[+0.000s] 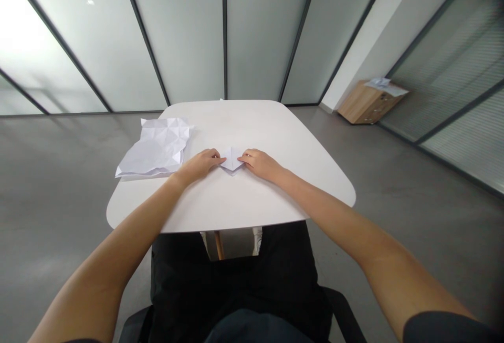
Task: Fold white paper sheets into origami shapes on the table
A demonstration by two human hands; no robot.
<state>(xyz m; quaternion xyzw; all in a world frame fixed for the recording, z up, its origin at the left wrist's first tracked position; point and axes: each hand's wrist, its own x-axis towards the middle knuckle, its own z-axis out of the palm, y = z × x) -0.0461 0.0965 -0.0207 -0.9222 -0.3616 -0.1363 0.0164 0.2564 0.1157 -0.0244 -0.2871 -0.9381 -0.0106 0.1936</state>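
Observation:
A small folded sheet of white paper (231,160) lies on the white table in front of me, with a crease down its middle and a point toward me. My left hand (203,163) grips its left side, thumb on top and fingers curled. On the opposite side, my right hand (258,163) pinches the right edge in the same way. Both hands rest low over the tabletop, and the paper's outer corners are hidden beneath the fingers.
Several creased white sheets (157,148) lie in a stack at the table's left, partly over its edge. The white table (268,122) has rounded corners. A wooden cabinet (364,104) with papers on top stands at the far right, by frosted glass panels (260,33).

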